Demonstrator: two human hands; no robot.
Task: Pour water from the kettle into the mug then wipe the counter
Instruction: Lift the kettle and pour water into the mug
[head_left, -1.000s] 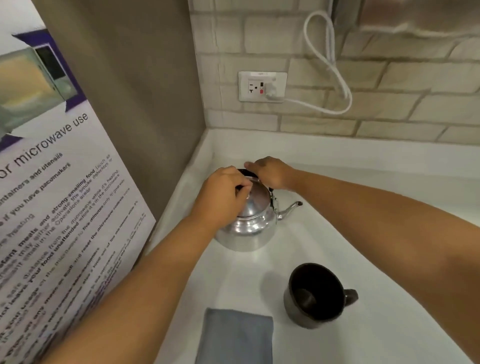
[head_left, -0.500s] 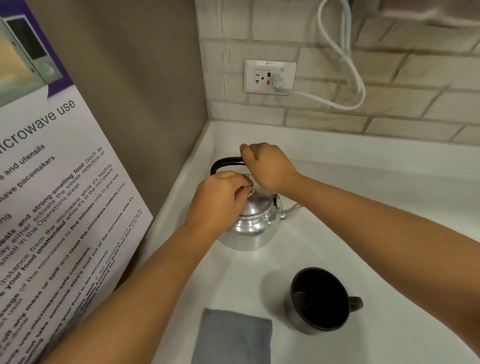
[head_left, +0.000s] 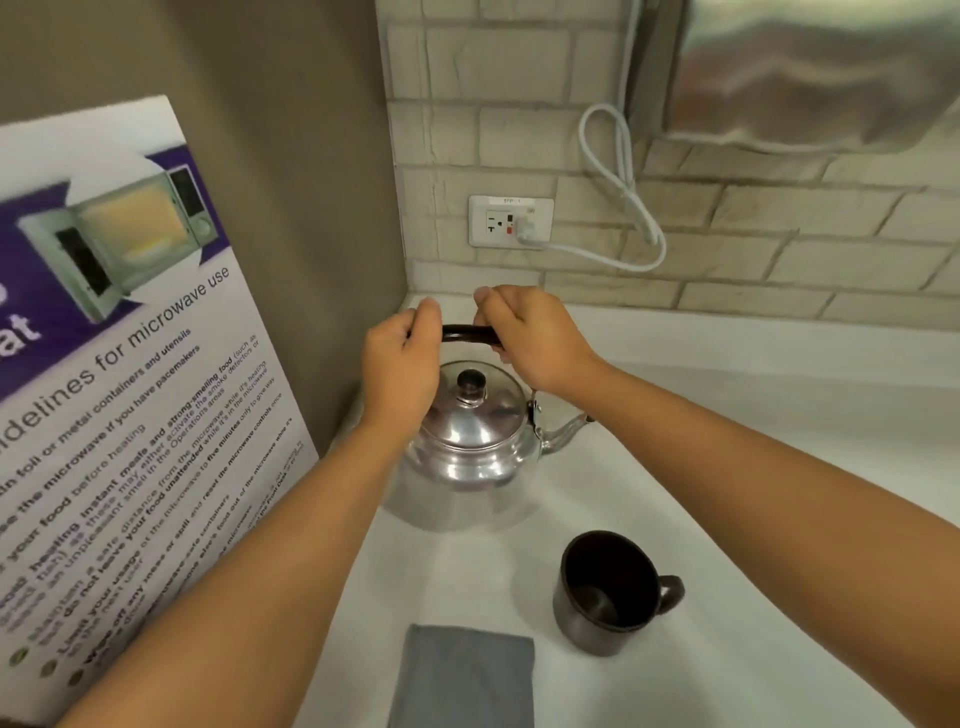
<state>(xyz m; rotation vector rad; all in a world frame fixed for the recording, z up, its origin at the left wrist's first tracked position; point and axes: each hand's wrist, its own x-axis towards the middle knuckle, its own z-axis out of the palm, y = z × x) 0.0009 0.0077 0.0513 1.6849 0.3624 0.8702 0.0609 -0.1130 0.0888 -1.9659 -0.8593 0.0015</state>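
Both hands are closed on the black handle (head_left: 470, 333) of the steel kettle (head_left: 467, 447): the left hand (head_left: 402, 358) curls round its left end, the right hand (head_left: 530, 338) round its right end, knuckles up. The kettle sits on the white counter (head_left: 727, 467) directly below the hands, lid (head_left: 475, 402) in place, spout (head_left: 563, 434) pointing to the right under the right wrist. The step in hand looks like the grasp before lifting; nothing has been poured, for the dark mug (head_left: 605, 590) looks empty.

Next the kettle must be raised and carried toward the person and to the right, spout over the mug's mouth, then tipped slowly. The lid may slip when tilted, so one hand could well steady its knob (head_left: 471, 382).

The mug stands nearer the person than the right hand, its handle turned right. A folded grey cloth (head_left: 462, 675) lies left of the mug, near the left forearm, ready for wiping. A microwave-guidelines poster (head_left: 130, 389) leans just left of the left arm, and a wall socket (head_left: 510, 222) with a white cable (head_left: 618, 176) lies beyond the hands; neither blocks the path.
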